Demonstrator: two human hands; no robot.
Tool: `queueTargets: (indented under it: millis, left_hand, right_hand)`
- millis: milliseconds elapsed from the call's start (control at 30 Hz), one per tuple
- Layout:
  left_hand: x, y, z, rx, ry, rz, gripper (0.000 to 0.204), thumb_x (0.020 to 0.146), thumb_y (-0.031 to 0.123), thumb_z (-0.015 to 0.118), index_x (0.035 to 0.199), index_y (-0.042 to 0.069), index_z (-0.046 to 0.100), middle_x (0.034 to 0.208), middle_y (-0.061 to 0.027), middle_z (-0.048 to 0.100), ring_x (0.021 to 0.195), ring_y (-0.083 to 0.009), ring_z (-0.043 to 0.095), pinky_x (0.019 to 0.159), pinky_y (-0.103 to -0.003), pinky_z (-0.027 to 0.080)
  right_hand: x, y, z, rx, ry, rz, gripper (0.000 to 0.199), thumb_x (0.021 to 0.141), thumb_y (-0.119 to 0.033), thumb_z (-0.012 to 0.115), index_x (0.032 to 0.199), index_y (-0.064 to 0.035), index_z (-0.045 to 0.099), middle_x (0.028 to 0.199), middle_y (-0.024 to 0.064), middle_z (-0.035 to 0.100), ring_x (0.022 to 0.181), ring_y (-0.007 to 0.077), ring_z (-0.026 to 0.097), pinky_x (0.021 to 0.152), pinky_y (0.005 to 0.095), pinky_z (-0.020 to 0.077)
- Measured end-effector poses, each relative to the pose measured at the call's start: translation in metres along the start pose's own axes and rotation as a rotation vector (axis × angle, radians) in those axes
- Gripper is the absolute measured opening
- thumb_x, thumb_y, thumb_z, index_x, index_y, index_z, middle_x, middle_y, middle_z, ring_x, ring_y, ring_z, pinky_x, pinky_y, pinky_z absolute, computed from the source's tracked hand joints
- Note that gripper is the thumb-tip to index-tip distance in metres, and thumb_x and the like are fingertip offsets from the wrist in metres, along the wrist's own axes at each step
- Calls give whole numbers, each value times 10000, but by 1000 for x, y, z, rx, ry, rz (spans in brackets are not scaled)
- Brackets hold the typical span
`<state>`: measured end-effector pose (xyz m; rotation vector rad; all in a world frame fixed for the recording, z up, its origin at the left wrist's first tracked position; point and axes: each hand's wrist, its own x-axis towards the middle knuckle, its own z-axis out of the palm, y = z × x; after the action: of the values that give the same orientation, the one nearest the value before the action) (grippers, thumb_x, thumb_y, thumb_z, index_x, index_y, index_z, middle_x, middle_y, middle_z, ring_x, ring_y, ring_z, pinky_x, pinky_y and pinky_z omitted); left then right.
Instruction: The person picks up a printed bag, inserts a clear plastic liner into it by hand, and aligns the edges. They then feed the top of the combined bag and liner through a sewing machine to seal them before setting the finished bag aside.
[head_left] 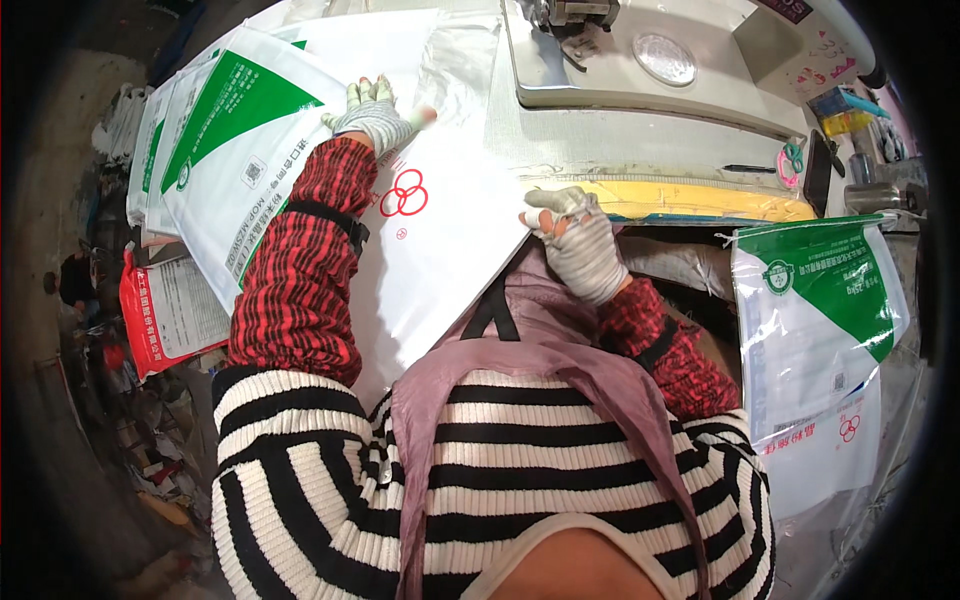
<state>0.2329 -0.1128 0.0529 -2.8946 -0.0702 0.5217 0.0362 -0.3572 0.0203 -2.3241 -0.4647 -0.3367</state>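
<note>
Your left hand, in a pale glove that leaves the fingertips bare, lies palm down on a white bag with its fingers spread wide; it grips nothing visible. That bag lies across the worktable to your front left, its near part reaching toward your lap; red interlocked rings are printed on it. Overlapping bags with green panels lie fanned on the left of your hand.

Your right hand, gloved likewise, is narrow, fingers curled, just beside the white bag's right edge and the near end of a yellow strip. Whether it holds anything between the fingers, I cannot tell.

A pale machine stands beyond the strip. A black pen and pink-and-green scissors lie right of centre. A green-and-white bag hangs at your right; a red-and-white bag is at your far left.
</note>
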Motion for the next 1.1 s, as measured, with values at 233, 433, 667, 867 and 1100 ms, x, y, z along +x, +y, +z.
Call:
queueTargets:
  millis: [233,433,667,867,1100]
  left_hand:
    - [-114,-99,23,-833,296,182,711,800,371,683,1341,-8,419,1342,-240,460,1241,-343,454,1030,-360,361]
    - [-285,-136,90,-1318,656,-465,544,774,-12,666,1235,-43,378,1136,-148,553,936,-207,582,771,-322,527]
    - [-371,-127,194,-2144,-29,-816,554,859,179,650,1334,5,425,1207,-121,544,1011,-204,560,851,-322,479]
    - [-357,-152,134,-1012,464,-750,311,916,236,575,1070,-34,582,816,-147,634,737,-200,598,695,-333,480]
    - [-471,-224,206,-673,533,-959,396,948,244,467,1092,-117,541,940,-316,603,880,-444,598,746,-477,462]
  right_hand:
    - [10,-27,-9,-41,-66,-5,192,744,-175,630,899,-90,704,1062,116,635,1009,309,555,880,442,395]
    - [23,-26,6,-193,-112,174,319,654,-235,746,882,-50,619,909,140,606,939,341,554,826,434,440]
    - [44,-20,2,-300,-347,188,535,709,-375,706,1076,1,603,913,222,648,888,368,615,807,425,474]
    - [25,-8,22,353,-254,287,300,838,-240,636,883,56,624,646,193,614,590,342,578,620,392,464]
    - [61,-135,77,432,-565,-245,272,905,-266,569,915,5,593,676,197,583,654,364,584,632,439,461]
